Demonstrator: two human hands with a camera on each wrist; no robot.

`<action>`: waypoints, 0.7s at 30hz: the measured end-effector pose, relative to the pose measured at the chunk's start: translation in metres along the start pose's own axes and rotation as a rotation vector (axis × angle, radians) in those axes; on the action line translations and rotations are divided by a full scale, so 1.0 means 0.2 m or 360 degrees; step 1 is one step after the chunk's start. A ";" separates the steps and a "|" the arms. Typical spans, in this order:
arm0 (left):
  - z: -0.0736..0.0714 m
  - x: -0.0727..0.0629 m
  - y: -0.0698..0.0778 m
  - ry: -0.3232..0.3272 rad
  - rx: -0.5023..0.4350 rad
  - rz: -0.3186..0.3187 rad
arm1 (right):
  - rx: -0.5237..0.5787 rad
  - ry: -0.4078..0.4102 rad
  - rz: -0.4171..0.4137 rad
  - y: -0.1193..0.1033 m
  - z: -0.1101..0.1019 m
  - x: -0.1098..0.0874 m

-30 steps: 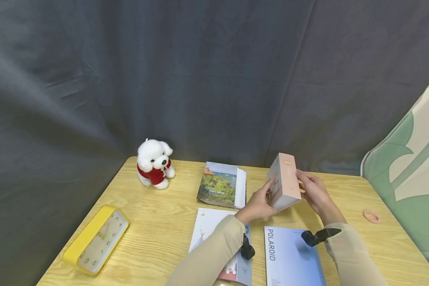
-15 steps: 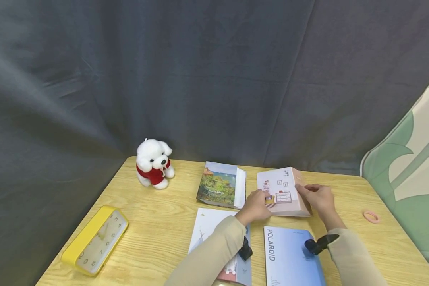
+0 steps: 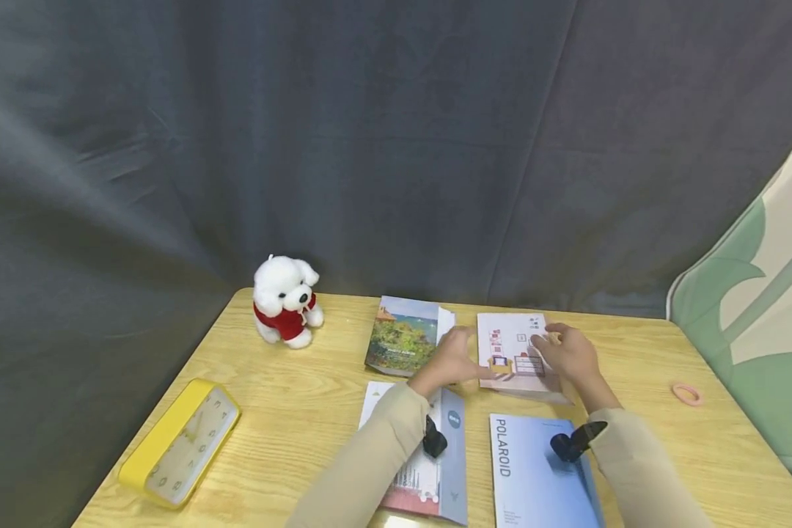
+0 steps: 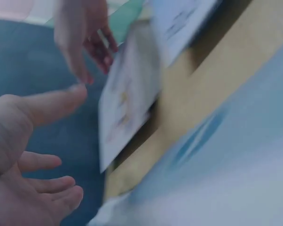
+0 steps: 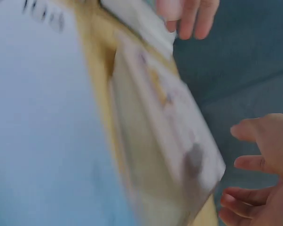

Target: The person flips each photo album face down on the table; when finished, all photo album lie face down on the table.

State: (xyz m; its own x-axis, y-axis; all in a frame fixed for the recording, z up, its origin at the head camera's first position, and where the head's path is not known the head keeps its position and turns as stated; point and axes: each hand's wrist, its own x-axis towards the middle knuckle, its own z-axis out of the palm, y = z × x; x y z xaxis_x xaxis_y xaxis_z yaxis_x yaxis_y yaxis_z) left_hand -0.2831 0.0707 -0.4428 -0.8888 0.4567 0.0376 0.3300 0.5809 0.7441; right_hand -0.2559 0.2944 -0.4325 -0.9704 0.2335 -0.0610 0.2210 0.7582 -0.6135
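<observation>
A thick album with a drawn room scene on its pale cover (image 3: 507, 339) lies flat at the back of the table, right of centre. My left hand (image 3: 450, 359), fingers spread, hovers at its left edge and overlaps the landscape photo album (image 3: 399, 341) in the head view. Over the pale album's right side is my right hand (image 3: 570, 356), with fingers loosely bent. In the right wrist view, a gap shows between the right hand's fingers (image 5: 247, 162) and the album. The left wrist view shows nothing between the left thumb and fingers.
Nearer the front lie a blue POLAROID book (image 3: 541, 469) and a white and grey book (image 3: 453, 455), partly under my left sleeve. A pink ring (image 3: 687, 394) lies at the right. Leftward are a white plush dog (image 3: 287, 312) and a yellow clock (image 3: 165, 433).
The pale album went from tilted up between both hands to flat on the table. Both hands have let go of it; the left has drawn back leftward, the right has lifted slightly.
</observation>
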 end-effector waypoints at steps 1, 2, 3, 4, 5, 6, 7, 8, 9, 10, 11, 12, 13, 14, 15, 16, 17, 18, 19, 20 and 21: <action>-0.06 0.00 -0.01 0.0013 -0.0023 -0.0015 | 0.0017 0.0010 -0.0045 -0.04 0.01 0.01; -0.11 0.00 -0.03 0.0024 -0.0039 -0.0026 | 0.0030 0.0015 -0.0087 -0.08 0.02 0.02; -0.17 -0.01 -0.05 0.0038 -0.0047 -0.0034 | 0.0054 0.0014 -0.0125 -0.12 0.03 0.03; -0.23 -0.01 -0.08 0.0053 -0.0053 -0.0045 | 0.0072 0.0006 -0.0157 -0.16 0.04 0.04; -0.29 -0.02 -0.11 0.0073 -0.0052 -0.0056 | 0.0082 -0.0007 -0.0174 -0.20 0.06 0.05; -0.35 -0.03 -0.14 0.0085 -0.0058 -0.0065 | 0.0103 -0.0027 -0.0192 -0.25 0.07 0.06; -0.40 -0.05 -0.18 0.0095 -0.0066 -0.0075 | 0.0113 -0.0037 -0.0230 -0.28 0.09 0.07; -0.44 -0.06 -0.22 0.0109 -0.0072 -0.0093 | 0.0127 -0.0057 -0.0265 -0.32 0.11 0.08; -0.48 -0.08 -0.27 0.0116 -0.0092 -0.0116 | 0.0147 -0.0077 -0.0290 -0.35 0.13 0.08; -0.52 -0.10 -0.31 0.0119 -0.0108 -0.0130 | 0.0159 -0.0098 -0.0312 -0.38 0.15 0.09; -0.54 -0.12 -0.35 0.0114 -0.0115 -0.0155 | 0.0170 -0.0116 -0.0335 -0.40 0.18 0.10; -0.56 -0.14 -0.40 0.0098 -0.0135 -0.0186 | 0.0192 -0.0143 -0.0361 -0.42 0.20 0.10; -0.57 -0.15 -0.44 0.0076 -0.0153 -0.0231 | 0.0203 -0.0166 -0.0372 -0.44 0.23 0.11; -0.57 -0.17 -0.48 0.0054 -0.0180 -0.0269 | 0.0208 -0.0192 -0.0373 -0.46 0.25 0.11; -0.57 -0.19 -0.51 0.0031 -0.0208 -0.0315 | 0.0212 -0.0215 -0.0361 -0.47 0.28 0.12; -0.56 -0.20 -0.55 0.0014 -0.0224 -0.0354 | 0.0196 -0.0228 -0.0361 -0.48 0.31 0.12; -0.55 -0.22 -0.58 -0.0004 -0.0241 -0.0393 | 0.0187 -0.0250 -0.0354 -0.49 0.33 0.12; -0.54 -0.23 -0.60 -0.0008 -0.0260 -0.0417 | 0.0178 -0.0276 -0.0343 -0.50 0.36 0.12; -0.53 -0.24 -0.62 -0.0003 -0.0277 -0.0425 | 0.0171 -0.0302 -0.0335 -0.50 0.39 0.12; -0.52 -0.25 -0.63 0.0007 -0.0279 -0.0426 | 0.0160 -0.0317 -0.0337 -0.51 0.41 0.12; -0.51 -0.25 -0.64 0.0020 -0.0258 -0.0415 | 0.0155 -0.0334 -0.0339 -0.51 0.43 0.13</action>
State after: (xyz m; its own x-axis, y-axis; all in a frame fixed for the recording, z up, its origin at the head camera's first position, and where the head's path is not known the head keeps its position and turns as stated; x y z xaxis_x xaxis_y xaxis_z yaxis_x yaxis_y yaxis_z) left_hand -0.3131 -0.0963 -0.4720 -0.9411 0.2974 -0.1609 0.0364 0.5620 0.8263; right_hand -0.3119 0.1702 -0.4391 -0.9950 -0.0627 -0.0779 0.0101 0.7122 -0.7019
